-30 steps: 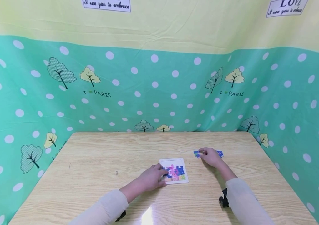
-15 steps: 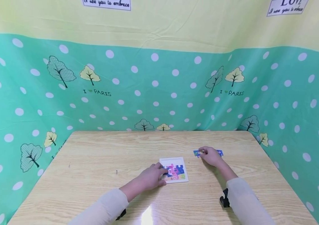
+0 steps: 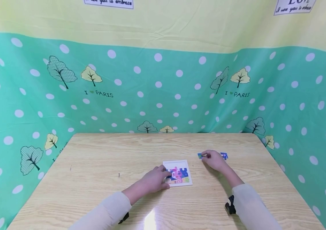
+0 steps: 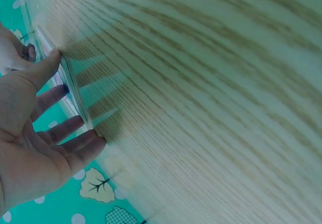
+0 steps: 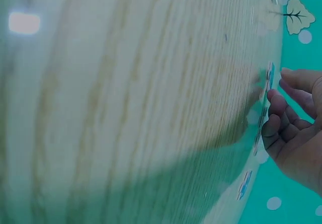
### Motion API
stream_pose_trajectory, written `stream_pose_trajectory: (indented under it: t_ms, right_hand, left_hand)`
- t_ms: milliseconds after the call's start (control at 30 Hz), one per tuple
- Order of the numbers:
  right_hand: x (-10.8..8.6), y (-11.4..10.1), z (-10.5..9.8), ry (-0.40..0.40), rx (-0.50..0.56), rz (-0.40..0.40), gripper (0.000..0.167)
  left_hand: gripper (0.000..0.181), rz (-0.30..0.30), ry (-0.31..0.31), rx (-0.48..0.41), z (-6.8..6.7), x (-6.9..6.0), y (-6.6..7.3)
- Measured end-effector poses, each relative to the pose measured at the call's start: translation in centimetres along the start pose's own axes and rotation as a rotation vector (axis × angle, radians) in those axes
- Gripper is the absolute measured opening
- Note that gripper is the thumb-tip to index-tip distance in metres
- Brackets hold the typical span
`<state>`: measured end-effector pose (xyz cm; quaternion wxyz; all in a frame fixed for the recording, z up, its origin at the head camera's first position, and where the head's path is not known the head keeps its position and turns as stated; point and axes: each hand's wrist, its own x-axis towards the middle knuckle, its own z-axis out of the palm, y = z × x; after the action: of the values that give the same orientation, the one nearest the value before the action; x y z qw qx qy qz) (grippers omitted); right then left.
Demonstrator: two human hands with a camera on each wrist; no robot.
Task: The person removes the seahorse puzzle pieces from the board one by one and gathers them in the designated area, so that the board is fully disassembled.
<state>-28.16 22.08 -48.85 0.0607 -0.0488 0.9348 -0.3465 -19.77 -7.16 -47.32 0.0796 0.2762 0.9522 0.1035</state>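
Note:
In the head view, my left hand (image 3: pixel 153 180) lies at the left side of a white puzzle frame (image 3: pixel 190 179) holding pink and blue pieces. Its spread fingers touch the frame's edge (image 4: pixel 75 95) in the left wrist view. My right hand (image 3: pixel 214 160) is over loose blue puzzle pieces. A piece with green (image 3: pixel 199 156) shows left of its fingertips, and another blue piece (image 3: pixel 224 155) lies beyond the hand. Seen from the right wrist, thumb and forefinger stand apart beside a piece (image 5: pixel 271 75), with the other fingers bent; nothing pinched is visible.
The wooden table (image 3: pixel 94 159) reaches back to a green and yellow curtain (image 3: pixel 177 83) with dots and trees. A tiny dark bit (image 3: pixel 119 175) lies left of my left hand. Black wrist gear (image 3: pixel 230 206) shows beside my right sleeve.
My right fingertips have shifted slightly left over the loose pieces, covering more of the left one and uncovering a gap before the right one. The left hand stays at the frame.

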Motion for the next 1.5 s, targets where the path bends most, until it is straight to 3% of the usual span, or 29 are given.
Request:
stream_pose_trajectory:
  t_ms: [267, 633, 867, 1500]
  right_hand:
    - [-0.4, -0.3, 0.4, -0.023, 0.065, -0.011, 0.028]
    - [-1.0, -0.9, 1.2, -0.006, 0.074, -0.154, 0.027]
    - [-1.6, -2.1, 1.3, -0.031, 0.079, -0.116, 0.029]
    - [-2.6, -4.0, 2.8, -0.087, 0.085, -0.117, 0.026]
  left_hand:
    - [0.051, -0.003, -0.005, -0.009, -0.3, -0.1, 0.1]
    - [0.051, -0.005, -0.008, -0.021, -0.2, 0.0, 0.2]
    - [0.051, -0.011, -0.014, -0.012, -0.3, 0.0, 0.2]
    - [0.052, -0.019, -0.014, -0.015, -0.1, 0.0, 0.2]
